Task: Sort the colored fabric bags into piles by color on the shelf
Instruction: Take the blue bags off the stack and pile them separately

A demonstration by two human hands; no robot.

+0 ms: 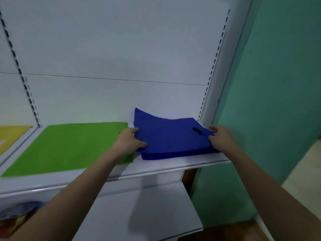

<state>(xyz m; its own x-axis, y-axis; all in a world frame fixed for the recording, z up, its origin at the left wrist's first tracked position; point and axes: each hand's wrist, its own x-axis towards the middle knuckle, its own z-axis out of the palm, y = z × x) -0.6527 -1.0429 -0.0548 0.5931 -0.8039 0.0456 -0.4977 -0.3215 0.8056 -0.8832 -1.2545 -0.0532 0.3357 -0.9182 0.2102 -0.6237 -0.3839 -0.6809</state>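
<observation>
A stack of blue fabric bags (170, 136) lies at the right end of the white shelf (173, 165), its far left corner curled up against the back panel. My left hand (130, 140) grips the stack's left edge, thumb on top. My right hand (219, 138) holds the right edge near the oval handle cut-out. A flat pile of green bags (69, 146) covers the shelf's middle, just left of the blue stack. A yellow bag (12, 134) lies on the neighbouring shelf section at far left.
A lower white shelf (139, 214) juts out beneath. Mixed coloured bags (15, 218) show blurred at bottom left. A slotted white upright (211, 94) and a teal wall (278, 101) close off the right side.
</observation>
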